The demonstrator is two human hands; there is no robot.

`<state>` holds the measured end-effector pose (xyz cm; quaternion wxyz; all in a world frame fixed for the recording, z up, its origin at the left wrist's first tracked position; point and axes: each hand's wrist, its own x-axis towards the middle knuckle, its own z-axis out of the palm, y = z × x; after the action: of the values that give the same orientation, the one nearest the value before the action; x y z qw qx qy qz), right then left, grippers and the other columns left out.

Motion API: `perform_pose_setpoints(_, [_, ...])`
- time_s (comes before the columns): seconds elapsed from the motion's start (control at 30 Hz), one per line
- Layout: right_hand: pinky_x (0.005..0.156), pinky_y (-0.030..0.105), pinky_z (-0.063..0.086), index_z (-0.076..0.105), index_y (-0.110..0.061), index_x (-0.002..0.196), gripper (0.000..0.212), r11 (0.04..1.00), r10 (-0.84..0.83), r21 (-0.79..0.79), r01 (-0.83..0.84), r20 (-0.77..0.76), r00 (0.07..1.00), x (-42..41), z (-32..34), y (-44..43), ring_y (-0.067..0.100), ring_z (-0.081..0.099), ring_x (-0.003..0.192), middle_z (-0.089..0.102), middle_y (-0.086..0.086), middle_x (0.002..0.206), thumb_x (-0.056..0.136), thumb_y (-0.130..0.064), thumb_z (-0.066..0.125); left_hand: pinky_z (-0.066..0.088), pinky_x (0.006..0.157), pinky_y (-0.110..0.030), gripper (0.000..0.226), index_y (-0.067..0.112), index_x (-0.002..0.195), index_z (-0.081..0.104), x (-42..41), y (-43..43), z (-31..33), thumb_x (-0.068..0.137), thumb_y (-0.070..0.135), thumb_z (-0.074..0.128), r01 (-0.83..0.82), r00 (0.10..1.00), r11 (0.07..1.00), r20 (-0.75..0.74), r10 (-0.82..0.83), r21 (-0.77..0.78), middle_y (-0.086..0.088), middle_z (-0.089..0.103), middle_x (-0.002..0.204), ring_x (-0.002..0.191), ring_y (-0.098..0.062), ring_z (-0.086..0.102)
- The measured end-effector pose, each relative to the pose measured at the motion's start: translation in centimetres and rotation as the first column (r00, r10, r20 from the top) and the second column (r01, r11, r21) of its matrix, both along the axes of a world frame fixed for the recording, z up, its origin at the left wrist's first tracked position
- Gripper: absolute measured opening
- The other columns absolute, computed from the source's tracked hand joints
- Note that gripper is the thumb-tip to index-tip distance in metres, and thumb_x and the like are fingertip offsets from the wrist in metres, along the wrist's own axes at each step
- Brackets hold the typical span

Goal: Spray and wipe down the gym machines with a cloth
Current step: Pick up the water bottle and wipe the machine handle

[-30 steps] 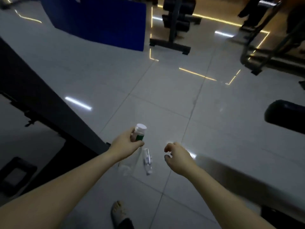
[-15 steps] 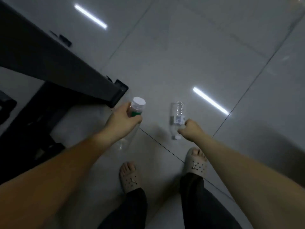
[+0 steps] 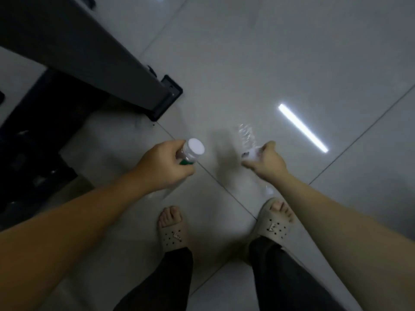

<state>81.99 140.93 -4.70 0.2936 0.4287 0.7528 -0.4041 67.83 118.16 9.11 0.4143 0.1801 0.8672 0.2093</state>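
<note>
1. Dark machine frame (image 3: pixel 89 55) runs from ten o'clock toward centre.
2. Left hand (image 3: pixel 161 164), at centre, has its fingers curled round a white-capped bottle (image 3: pixel 193 150).
3. Right hand (image 3: pixel 267 162), at its three o'clock, grips a clear, blurred bottle (image 3: pixel 247 136).

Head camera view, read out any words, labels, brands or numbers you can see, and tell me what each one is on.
No text can be read.
Green label on the white-capped bottle in the left hand: too blurred.
White label on the clear bottle in the right hand: too blurred.
Sandal charms: too small to tell.
</note>
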Motion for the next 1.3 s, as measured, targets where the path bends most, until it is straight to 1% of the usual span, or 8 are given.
perform_pose_setpoints(0.1, [0.077,0.035,0.050,0.047,-0.023,0.127,0.069,0.969,0.243,-0.025,-0.244,-0.038,0.969,-0.9,11.6,1.8,0.027,0.061,0.096,0.058,0.005,0.117,0.074,-0.058,0.075,0.044,0.067,-0.029,0.017,0.028,0.082,0.058,-0.1,2.6,8.9,0.067,0.035,0.060,0.269,0.958,0.963,-0.092,-0.271,-0.033,0.007,0.058,0.086,0.087,-0.021,0.059])
perform_pose_setpoints(0.23, [0.088,0.038,0.053,0.049,-0.025,0.139,0.080,0.908,0.413,-0.020,-0.418,-0.118,0.903,-3.8,29.3,3.8,0.024,0.062,0.105,0.062,0.001,0.126,0.073,-0.060,0.077,0.045,0.086,-0.035,0.034,0.020,0.094,0.063,-0.8,5.4,21.5,0.064,0.035,0.063,0.619,0.723,0.779,-0.313,-0.616,-0.104,0.001,0.059,0.112,0.102,-0.023,0.056])
perform_pose_setpoints(0.4, [0.074,0.041,0.055,0.052,-0.024,0.107,0.060,0.846,0.521,-0.036,-0.532,-0.153,0.840,-7.3,49.0,4.9,0.025,0.064,0.088,0.065,-0.003,0.096,0.069,-0.057,0.083,0.046,0.103,-0.040,0.039,0.018,0.092,0.076,-1.8,6.8,37.3,0.069,0.049,0.068,0.718,0.556,0.682,-0.475,-0.682,-0.138,-0.010,0.062,0.131,0.117,-0.028,0.059])
perform_pose_setpoints(0.53, [0.068,0.043,0.061,0.061,-0.011,0.108,0.049,0.841,0.504,-0.108,-0.531,-0.205,0.839,-9.9,63.0,4.8,0.029,0.073,0.077,0.074,0.014,0.093,0.082,-0.050,0.077,0.023,0.123,-0.045,0.050,0.031,0.119,0.068,-1.7,5.9,48.7,0.077,0.058,0.073,0.750,0.542,0.655,-0.483,-0.687,-0.090,-0.010,0.018,0.168,0.152,-0.026,0.021])
perform_pose_setpoints(0.67, [0.059,0.037,0.057,0.067,0.004,0.109,0.063,0.790,0.505,-0.231,-0.568,-0.279,0.817,-11.7,75.1,3.6,0.034,0.067,0.070,0.072,0.026,0.092,0.091,-0.056,0.063,0.017,0.125,-0.041,0.040,0.037,0.100,0.067,-1.4,3.9,59.3,0.071,0.061,0.079,0.669,0.607,0.741,-0.533,-0.590,-0.058,0.003,-0.002,0.170,0.151,-0.018,0.013])
perform_pose_setpoints(0.87, [0.067,0.037,0.057,0.064,-0.005,0.120,0.061,0.695,0.583,-0.204,-0.690,-0.401,0.706,-12.7,88.4,0.6,0.033,0.072,0.086,0.073,0.022,0.105,0.089,-0.056,0.063,0.044,0.106,-0.033,0.041,0.033,0.097,0.071,1.5,-1.0,70.1,0.067,0.059,0.082,0.434,0.668,0.893,-0.708,-0.229,0.120,0.016,0.031,0.143,0.126,-0.007,0.040])
perform_pose_setpoints(1.03, [0.087,0.048,0.058,0.057,-0.013,0.134,0.062,0.602,0.564,-0.237,-0.763,-0.550,0.616,-12.5,98.2,-2.7,0.038,0.070,0.107,0.069,0.018,0.123,0.095,-0.061,0.052,0.045,0.097,-0.026,0.052,0.026,0.109,0.069,3.9,-5.5,77.5,0.068,0.053,0.083,0.253,0.565,0.941,-0.824,0.046,0.227,0.023,0.038,0.128,0.114,0.001,0.043])
perform_pose_setpoints(1.3, [0.098,0.056,0.052,0.059,-0.011,0.132,0.074,0.585,0.502,0.062,-0.809,-0.811,0.301,-13.8,109.3,-10.0,0.037,0.070,0.105,0.072,0.020,0.114,0.088,-0.069,0.044,0.054,0.083,-0.041,0.046,0.027,0.093,0.067,1.3,-12.7,87.6,0.064,0.057,0.086,0.149,0.433,0.938,-0.873,0.223,0.314,0.022,0.047,0.117,0.096,-0.001,0.058])
